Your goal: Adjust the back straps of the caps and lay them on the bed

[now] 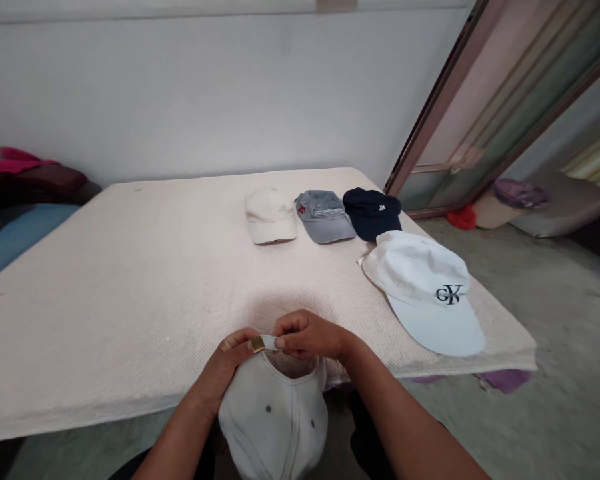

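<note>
A pale grey-white baseball cap [275, 420] hangs at the near edge of the table, its back opening turned upward. With fingers pinched at the brass buckle [257, 344], my left hand [225, 367] holds the left end of the cap's back strap. My right hand [310, 335] grips the strap [269, 342] just right of that buckle, thumb and fingers closed. The cap's brim is out of view.
On the cloth-covered table [130, 300] sit a cream cap [270, 217], a grey cap [325, 217], a navy cap [373, 212] and a larger white cap [423, 287] near the right edge. A wall [205, 100] stands behind. Blue bedding [25, 237] lies at left.
</note>
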The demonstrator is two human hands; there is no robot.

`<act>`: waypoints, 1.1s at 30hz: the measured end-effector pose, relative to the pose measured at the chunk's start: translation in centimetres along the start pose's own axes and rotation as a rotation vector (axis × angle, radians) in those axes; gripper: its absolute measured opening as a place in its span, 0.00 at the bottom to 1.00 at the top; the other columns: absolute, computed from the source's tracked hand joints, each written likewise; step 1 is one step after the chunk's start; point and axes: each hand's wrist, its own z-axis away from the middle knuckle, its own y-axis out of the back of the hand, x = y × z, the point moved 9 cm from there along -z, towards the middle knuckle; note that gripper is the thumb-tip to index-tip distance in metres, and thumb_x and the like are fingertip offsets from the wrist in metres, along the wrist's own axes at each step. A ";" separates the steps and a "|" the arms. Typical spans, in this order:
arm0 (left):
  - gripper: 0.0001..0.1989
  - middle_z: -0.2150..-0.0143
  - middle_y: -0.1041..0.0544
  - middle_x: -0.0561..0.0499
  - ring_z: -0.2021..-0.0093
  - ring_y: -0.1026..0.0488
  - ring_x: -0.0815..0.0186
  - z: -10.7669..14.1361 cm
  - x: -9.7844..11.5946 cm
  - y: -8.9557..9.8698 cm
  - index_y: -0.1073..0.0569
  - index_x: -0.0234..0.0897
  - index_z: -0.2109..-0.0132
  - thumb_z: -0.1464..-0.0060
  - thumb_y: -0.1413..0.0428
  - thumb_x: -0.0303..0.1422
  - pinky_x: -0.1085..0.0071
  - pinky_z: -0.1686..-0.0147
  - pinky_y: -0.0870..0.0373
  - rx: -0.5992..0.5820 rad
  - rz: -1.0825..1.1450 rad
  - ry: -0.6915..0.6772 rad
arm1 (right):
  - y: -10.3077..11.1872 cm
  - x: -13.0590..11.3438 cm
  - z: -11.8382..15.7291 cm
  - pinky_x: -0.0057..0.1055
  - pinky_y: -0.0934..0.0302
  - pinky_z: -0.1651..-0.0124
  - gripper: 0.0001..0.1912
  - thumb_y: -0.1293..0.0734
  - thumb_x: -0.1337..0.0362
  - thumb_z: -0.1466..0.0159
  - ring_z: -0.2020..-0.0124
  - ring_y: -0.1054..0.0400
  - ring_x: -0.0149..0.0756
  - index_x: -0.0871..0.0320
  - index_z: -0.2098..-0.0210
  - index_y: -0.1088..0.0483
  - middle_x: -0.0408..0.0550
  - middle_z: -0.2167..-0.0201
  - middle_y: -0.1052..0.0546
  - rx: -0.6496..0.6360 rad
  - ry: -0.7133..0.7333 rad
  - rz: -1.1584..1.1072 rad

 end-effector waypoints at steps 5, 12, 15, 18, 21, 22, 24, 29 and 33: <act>0.07 0.78 0.29 0.54 0.80 0.36 0.73 0.0 -0.1 -0.2 0.27 0.35 0.70 0.57 0.38 0.33 0.77 0.78 0.42 -0.006 -0.021 0.005 | -0.1 -0.1 0.1 0.20 0.55 0.82 0.11 0.33 0.58 0.44 0.84 0.48 0.20 0.62 0.72 0.33 0.35 0.85 0.38 -0.002 -0.011 0.019; 0.06 0.78 0.29 0.52 0.79 0.36 0.71 0.2 0.4 -1.1 0.27 0.33 0.72 0.53 0.43 0.33 0.76 0.76 0.41 -0.064 -0.082 -0.012 | -0.7 -0.4 0.2 0.20 0.55 0.83 0.12 0.32 0.60 0.45 0.85 0.48 0.20 0.63 0.75 0.34 0.35 0.86 0.38 -0.058 -0.044 0.021; 0.06 0.78 0.29 0.52 0.79 0.36 0.71 0.3 0.6 -1.0 0.27 0.33 0.72 0.53 0.43 0.33 0.76 0.76 0.42 -0.058 -0.115 -0.021 | -0.8 -0.5 0.2 0.20 0.55 0.83 0.10 0.33 0.62 0.45 0.85 0.47 0.19 0.63 0.76 0.34 0.35 0.86 0.37 -0.064 -0.052 0.029; 0.06 0.78 0.28 0.52 0.79 0.36 0.71 0.3 0.3 -0.7 0.26 0.32 0.71 0.54 0.43 0.32 0.75 0.77 0.41 -0.050 -0.116 0.010 | -0.7 -0.4 0.2 0.19 0.55 0.83 0.09 0.33 0.63 0.44 0.85 0.46 0.20 0.63 0.75 0.33 0.36 0.86 0.36 -0.063 -0.063 0.047; 0.06 0.78 0.27 0.51 0.79 0.35 0.71 0.3 0.0 -0.5 0.26 0.32 0.70 0.54 0.42 0.32 0.76 0.77 0.41 -0.047 -0.102 0.031 | -0.6 -0.2 0.2 0.19 0.55 0.83 0.08 0.34 0.63 0.44 0.84 0.46 0.20 0.64 0.75 0.32 0.36 0.86 0.37 -0.070 -0.076 0.061; 0.06 0.78 0.27 0.51 0.79 0.35 0.71 0.3 -0.1 -0.5 0.26 0.32 0.69 0.54 0.42 0.32 0.76 0.77 0.41 -0.051 -0.100 0.031 | -0.7 -0.1 0.2 0.19 0.55 0.83 0.08 0.34 0.63 0.44 0.84 0.46 0.20 0.64 0.75 0.33 0.36 0.86 0.37 -0.075 -0.079 0.065; 0.06 0.78 0.27 0.51 0.79 0.35 0.72 0.3 -0.1 -0.5 0.26 0.33 0.69 0.54 0.42 0.32 0.76 0.77 0.41 -0.060 -0.096 0.029 | -0.7 -0.1 0.2 0.19 0.54 0.83 0.08 0.34 0.64 0.44 0.84 0.46 0.20 0.64 0.75 0.33 0.36 0.85 0.37 -0.082 -0.080 0.072; 0.06 0.76 0.26 0.51 0.78 0.33 0.71 0.4 -0.1 -0.7 0.26 0.35 0.67 0.54 0.42 0.32 0.76 0.76 0.40 -0.061 -0.073 0.025 | -0.8 -0.2 0.2 0.19 0.54 0.82 0.07 0.34 0.65 0.44 0.84 0.46 0.19 0.64 0.75 0.33 0.36 0.85 0.37 -0.092 -0.081 0.064; 0.08 0.73 0.24 0.50 0.75 0.31 0.69 0.5 0.2 -0.8 0.25 0.36 0.64 0.53 0.42 0.32 0.75 0.74 0.39 -0.056 -0.091 0.009 | -0.8 -0.5 0.3 0.19 0.54 0.83 0.08 0.33 0.64 0.45 0.85 0.47 0.19 0.64 0.75 0.33 0.35 0.85 0.37 -0.093 -0.086 0.062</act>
